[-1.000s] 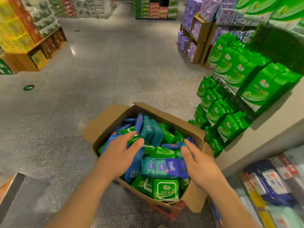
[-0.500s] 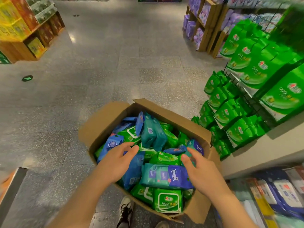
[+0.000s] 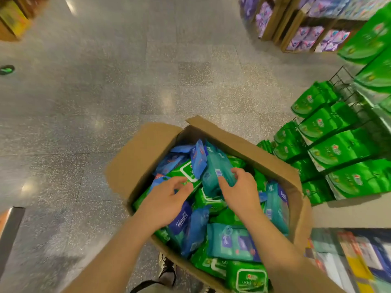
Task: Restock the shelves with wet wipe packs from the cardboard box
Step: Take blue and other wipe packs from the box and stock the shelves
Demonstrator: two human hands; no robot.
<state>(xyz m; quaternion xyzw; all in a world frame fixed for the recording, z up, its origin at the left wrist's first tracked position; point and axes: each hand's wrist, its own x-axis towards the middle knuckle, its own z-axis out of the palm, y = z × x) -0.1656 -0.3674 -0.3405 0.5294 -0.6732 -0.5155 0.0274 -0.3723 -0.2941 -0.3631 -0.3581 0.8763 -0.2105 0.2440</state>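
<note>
The cardboard box [image 3: 148,149] stands heaped with wet wipe packs beside the shelves [image 3: 338,144], so by my judgement the restock is at an early stage — most stock remains unshelved. The right hand [image 3: 241,193] pinches an upright teal pack [image 3: 215,168] between thumb and fingers. Just left of that grip, the left hand [image 3: 167,204] rests with relaxed, uncurled fingers on a green pack [image 3: 186,171] — 0 packs are lifted clear of the box.
</note>
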